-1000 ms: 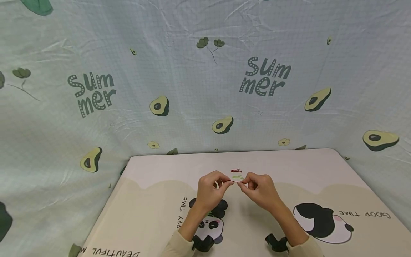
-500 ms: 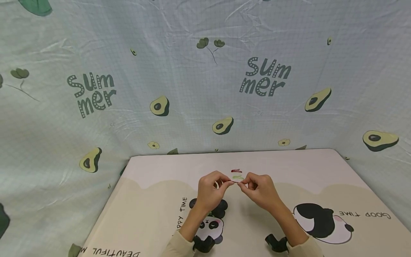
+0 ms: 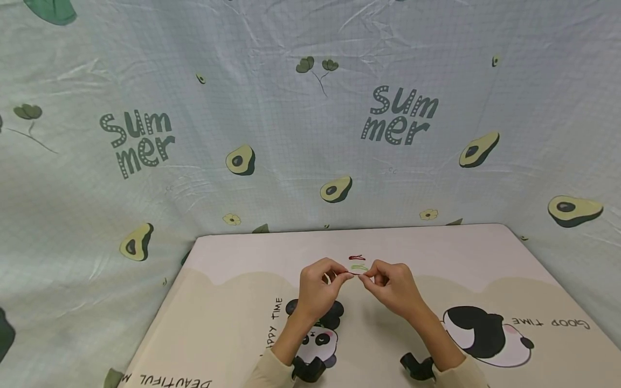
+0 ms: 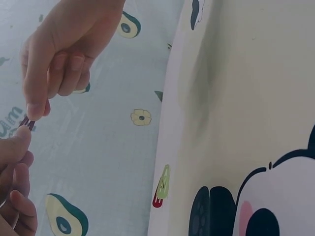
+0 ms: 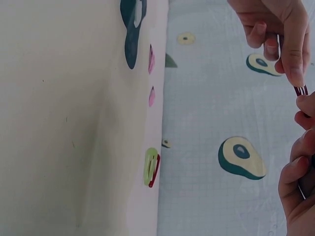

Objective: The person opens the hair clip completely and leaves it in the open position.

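My left hand (image 3: 317, 285) and right hand (image 3: 395, 288) meet above the table, each pinching one end of a slim, dark red snap hair clip (image 4: 27, 122). Fingertips cover both of its ends, so only a short slotted middle part shows in the wrist views. Beyond the hands, a light green snap hair clip (image 3: 359, 267) lies on the table. A red snap hair clip (image 3: 357, 257) lies just behind it, and the green one (image 4: 164, 183) partly overlaps it in the left wrist view.
The table (image 3: 228, 334) has a printed cover with a panda (image 3: 320, 339) and a puppy (image 3: 490, 337). A hanging avocado-print cloth (image 3: 291, 134) stands behind its far edge. A black strap piece (image 3: 418, 367) shows at the right wrist.
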`<state>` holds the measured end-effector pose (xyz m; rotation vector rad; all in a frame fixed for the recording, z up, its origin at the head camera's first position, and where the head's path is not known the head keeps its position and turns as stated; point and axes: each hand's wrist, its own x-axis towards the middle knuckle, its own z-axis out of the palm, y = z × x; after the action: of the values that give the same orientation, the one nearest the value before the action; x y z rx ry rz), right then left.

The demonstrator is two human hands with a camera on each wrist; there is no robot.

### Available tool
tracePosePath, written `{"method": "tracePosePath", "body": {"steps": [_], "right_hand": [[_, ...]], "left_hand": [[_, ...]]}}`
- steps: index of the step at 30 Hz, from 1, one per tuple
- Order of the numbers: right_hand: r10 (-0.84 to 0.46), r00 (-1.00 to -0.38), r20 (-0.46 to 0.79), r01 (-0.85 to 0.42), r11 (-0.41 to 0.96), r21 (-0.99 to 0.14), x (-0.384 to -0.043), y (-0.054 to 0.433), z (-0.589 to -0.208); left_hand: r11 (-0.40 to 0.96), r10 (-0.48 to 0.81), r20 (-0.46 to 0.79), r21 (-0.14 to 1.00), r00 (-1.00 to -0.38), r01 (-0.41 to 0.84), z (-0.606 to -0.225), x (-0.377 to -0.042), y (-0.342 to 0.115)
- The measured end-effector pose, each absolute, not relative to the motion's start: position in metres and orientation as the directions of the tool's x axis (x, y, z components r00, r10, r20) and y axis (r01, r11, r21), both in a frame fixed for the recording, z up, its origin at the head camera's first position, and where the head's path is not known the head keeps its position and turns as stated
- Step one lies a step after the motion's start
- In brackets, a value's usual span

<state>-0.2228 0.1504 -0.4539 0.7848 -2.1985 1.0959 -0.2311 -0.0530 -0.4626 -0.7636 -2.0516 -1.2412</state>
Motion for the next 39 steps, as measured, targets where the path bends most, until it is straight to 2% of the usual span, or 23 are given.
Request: {"method": "tracePosePath", "body": {"steps": [10, 26, 39], "right_hand": [[-0.247, -0.682, 0.688, -0.697, 0.504, -0.51, -0.2222, 0.1509, -0.4545], [-0.225, -0.664, 0.713, -0.692, 0.547, -0.472, -0.2194, 0.1474, -0.452], [-0.208, -0.667, 0.716, -0.679, 0.565, -0.469, -0.2201, 0.1464, -0.4522]], "left_hand": [[0.383, 0.155, 0.73, 0.576, -0.665, 0.722, -0.4615, -0.2293, -0.0528], [0.397, 0.132, 0.773, 0.532, -0.62, 0.748, -0.4645, -0.2297, -0.0516], [0.383, 0.115, 0.756, 0.565, -0.644, 0.731, -0.4626, -0.2291, -0.0509]]}}
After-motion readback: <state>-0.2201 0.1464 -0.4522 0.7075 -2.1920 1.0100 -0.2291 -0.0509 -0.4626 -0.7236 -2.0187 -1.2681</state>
